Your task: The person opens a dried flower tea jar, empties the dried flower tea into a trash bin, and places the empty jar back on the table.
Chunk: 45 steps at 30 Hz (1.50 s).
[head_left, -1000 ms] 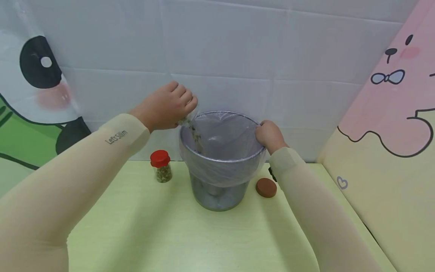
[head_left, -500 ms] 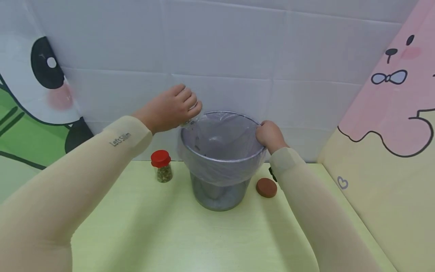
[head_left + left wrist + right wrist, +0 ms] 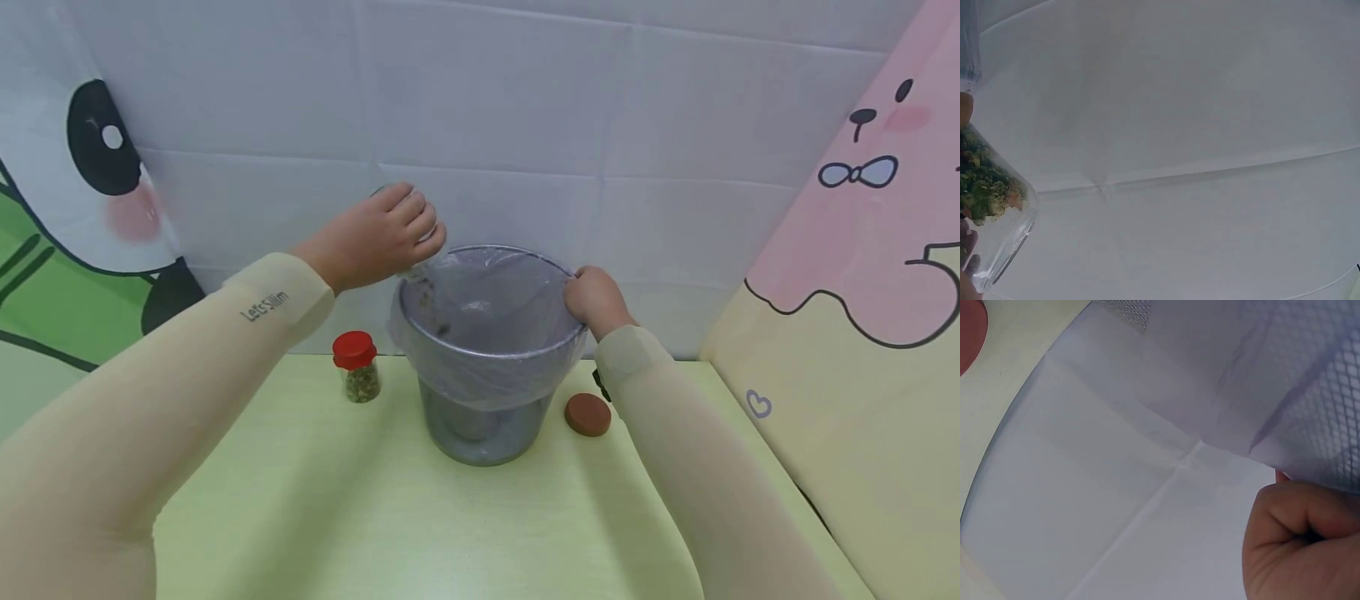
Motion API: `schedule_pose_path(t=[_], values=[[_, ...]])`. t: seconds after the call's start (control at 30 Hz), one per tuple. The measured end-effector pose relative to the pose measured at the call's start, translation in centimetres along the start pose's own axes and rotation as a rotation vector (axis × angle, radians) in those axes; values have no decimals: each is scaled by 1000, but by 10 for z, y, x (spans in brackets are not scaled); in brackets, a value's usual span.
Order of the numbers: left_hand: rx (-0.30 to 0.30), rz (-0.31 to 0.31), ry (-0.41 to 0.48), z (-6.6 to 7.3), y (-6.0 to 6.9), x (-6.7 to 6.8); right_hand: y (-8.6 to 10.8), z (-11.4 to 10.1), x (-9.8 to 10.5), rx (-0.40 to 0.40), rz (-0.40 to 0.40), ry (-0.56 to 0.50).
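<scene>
Left hand: my fingers are curled round a clear jar, raised above the left edge of the mesh bin.
Clear jar: tipped over in my grip and mostly hidden by my hand from head height; the left wrist view shows green, pale and orange dried flakes through its wall.
Falling flakes: small, blurred bits between my left hand and the inside of the bin.
Right hand: my fingers grip the right side of the bin's rim, over the plastic liner.
Mesh bin: upright on the pale yellow-green table, near the wall sheet.
Plastic liner: thin, translucent, inside the bin and folded down over its outside.
Red-lidded jar: upright left of the bin, well apart from my hands, with greenish-brown flakes inside.
Brown lid: flat on the table, right of the bin, near my right sleeve.
</scene>
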<state>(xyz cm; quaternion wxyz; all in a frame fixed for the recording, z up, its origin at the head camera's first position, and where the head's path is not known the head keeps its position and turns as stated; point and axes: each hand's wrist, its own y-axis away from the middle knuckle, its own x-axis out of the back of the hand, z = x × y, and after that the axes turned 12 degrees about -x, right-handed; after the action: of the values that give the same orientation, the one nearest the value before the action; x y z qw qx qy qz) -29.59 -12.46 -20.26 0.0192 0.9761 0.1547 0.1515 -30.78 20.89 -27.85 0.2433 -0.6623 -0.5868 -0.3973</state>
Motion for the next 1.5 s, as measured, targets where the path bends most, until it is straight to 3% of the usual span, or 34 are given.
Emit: schedule_pose_path(t=[0.23,0.5,0.77,1.5], values=[[-23,-6,-35,0,0,2,-2,1,-1,0,4,8],[-33,38,-80,-3,2,3,-1,-3,-2,6,15,7],[-58,19,-127,-4,0,6,-1,-4,-2,9,23,11],[-138,49,-221,-8,-7,13,0,-3,-3,11,33,4]])
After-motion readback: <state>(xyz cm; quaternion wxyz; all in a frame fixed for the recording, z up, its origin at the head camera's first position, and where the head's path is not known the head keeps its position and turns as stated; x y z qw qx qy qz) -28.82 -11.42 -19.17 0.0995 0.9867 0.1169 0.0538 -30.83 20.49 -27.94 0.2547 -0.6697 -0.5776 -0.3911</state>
